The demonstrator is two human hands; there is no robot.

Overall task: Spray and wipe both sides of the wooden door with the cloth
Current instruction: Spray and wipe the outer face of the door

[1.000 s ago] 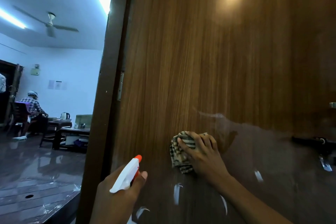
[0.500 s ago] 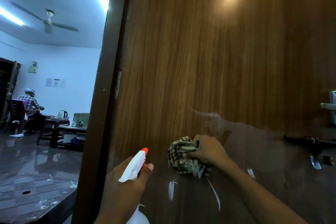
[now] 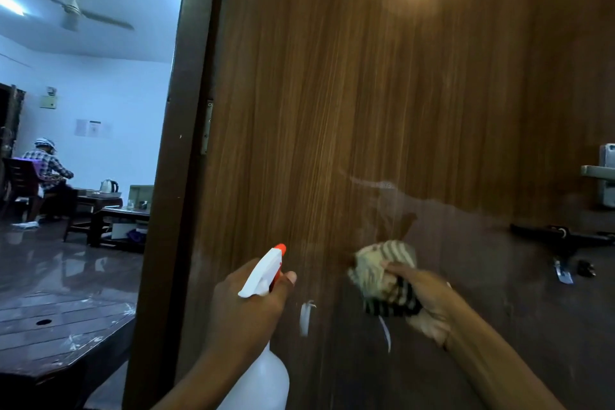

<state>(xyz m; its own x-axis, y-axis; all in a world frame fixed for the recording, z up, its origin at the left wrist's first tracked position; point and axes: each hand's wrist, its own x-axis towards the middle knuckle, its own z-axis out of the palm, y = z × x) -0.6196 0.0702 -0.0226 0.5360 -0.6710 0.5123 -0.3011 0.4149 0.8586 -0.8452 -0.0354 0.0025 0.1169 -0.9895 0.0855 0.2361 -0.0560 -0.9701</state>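
Our left hand (image 3: 248,308) grips a white spray bottle (image 3: 263,373), nozzle toward the wooden door (image 3: 382,93). Our right hand (image 3: 424,301) clutches a bunched striped cloth (image 3: 382,271) against the door.

Left hand (image 3: 247,309), right hand (image 3: 430,304), both curled

1. Your right hand (image 3: 429,303) no longer lies flat over the cloth (image 3: 379,273); its fingers now curl round it and bunch it.
2. Hand and cloth now sit further right on the door (image 3: 366,93).
3. Your left hand (image 3: 246,309) brings the spray bottle (image 3: 263,383) higher into view, so its white body shows.
4. The door handle (image 3: 599,173) enters at the right edge.
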